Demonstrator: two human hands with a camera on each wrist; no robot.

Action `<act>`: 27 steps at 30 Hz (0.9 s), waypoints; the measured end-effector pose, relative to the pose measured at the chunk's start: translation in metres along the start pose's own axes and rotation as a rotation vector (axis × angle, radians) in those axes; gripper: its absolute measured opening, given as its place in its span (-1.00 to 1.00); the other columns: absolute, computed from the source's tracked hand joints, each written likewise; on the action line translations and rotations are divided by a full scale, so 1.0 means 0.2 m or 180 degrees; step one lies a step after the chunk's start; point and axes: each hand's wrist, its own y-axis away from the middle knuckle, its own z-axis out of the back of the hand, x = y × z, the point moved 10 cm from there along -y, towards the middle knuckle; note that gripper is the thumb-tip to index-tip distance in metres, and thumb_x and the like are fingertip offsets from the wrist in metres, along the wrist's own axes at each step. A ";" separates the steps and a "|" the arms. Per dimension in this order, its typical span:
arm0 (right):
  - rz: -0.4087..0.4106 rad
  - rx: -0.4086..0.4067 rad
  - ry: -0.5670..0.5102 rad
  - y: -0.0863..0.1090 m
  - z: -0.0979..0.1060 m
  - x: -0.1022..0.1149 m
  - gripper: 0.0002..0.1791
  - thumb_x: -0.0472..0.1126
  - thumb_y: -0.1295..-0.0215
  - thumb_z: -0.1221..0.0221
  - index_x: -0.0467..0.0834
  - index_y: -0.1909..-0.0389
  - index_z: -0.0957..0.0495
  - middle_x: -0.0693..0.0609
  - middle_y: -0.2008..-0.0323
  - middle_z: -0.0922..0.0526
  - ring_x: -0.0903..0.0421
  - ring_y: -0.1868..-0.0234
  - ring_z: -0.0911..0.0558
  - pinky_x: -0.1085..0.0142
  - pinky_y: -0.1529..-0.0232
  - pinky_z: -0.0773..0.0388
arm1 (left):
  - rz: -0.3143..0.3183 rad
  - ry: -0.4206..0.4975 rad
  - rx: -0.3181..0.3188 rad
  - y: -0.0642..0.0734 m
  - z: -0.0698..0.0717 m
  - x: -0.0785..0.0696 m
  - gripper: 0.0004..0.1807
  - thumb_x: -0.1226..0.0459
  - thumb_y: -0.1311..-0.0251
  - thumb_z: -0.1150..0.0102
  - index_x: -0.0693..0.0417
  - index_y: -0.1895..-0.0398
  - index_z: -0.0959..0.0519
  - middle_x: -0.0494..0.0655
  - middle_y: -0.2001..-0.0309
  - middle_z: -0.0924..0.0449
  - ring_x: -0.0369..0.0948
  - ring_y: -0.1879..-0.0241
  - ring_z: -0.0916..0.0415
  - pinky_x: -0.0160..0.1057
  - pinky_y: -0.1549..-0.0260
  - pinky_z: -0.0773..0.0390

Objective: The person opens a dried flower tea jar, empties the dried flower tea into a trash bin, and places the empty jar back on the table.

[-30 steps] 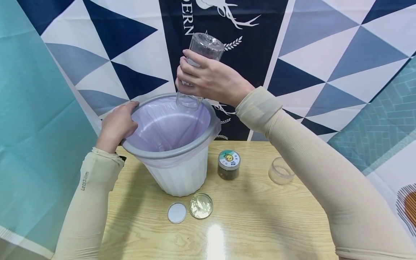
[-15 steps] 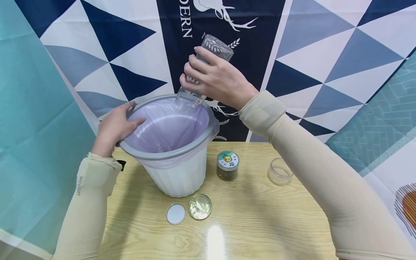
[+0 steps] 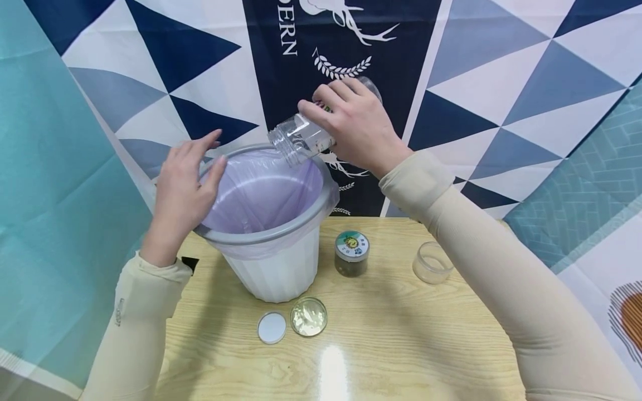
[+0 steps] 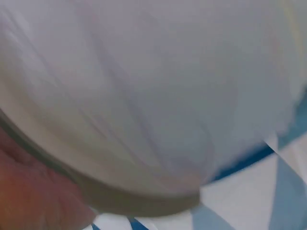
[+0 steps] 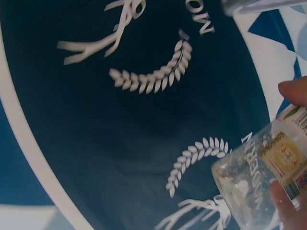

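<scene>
One right hand [image 3: 358, 125] grips a tilted jar [image 3: 308, 136]; the left hand [image 3: 181, 186] is spread. Its mouth should best point inside the bin [image 3: 281, 273].

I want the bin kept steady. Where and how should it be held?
Probably the left rim of the bin, from the left and above: the rim juts out over walls tapering downward, the left hand is beside it, and the right hand holds the bottle.
</scene>
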 end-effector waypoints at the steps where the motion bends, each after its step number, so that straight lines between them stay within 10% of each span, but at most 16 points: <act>1: -0.0088 0.0033 -0.0093 0.01 -0.01 -0.01 -0.39 -0.36 -0.05 -0.37 -0.11 -0.22 -0.56 -0.15 0.01 -0.65 -0.18 -0.06 -0.59 0.01 -0.30 -0.49 | -0.0123 0.0098 -0.0016 0.01 0.00 -0.05 -0.44 0.14 -0.51 -0.10 0.01 -0.52 -0.39 0.15 -0.28 -0.58 0.20 -0.33 -0.40 0.26 -0.33 -0.33; 13: -0.1158 0.0162 -0.1231 0.16 -0.02 -0.11 -0.03 0.03 0.02 -0.56 -0.07 -0.42 -0.33 -0.12 -0.09 -0.69 -0.08 0.00 -0.69 -0.04 -0.01 -0.65 | -0.0923 0.0569 0.0139 0.14 -0.06 -0.45 -0.17 0.22 -0.37 -0.31 0.17 -0.61 -0.17 0.08 -0.48 -0.42 0.01 -0.46 -0.38 0.05 -0.50 -0.29; 27: -0.1431 -0.0149 -0.2189 0.48 0.05 -0.08 -0.09 -0.07 0.07 -0.60 -0.30 -0.26 -0.37 -0.11 -0.05 -0.72 -0.05 -0.02 -0.75 0.00 -0.05 -0.68 | -0.1512 0.0812 0.0343 0.30 -0.31 -0.83 -0.06 0.24 -0.35 -0.31 0.41 -0.61 0.00 0.22 -0.58 -0.20 0.06 -0.52 -0.28 -0.02 -0.53 -0.24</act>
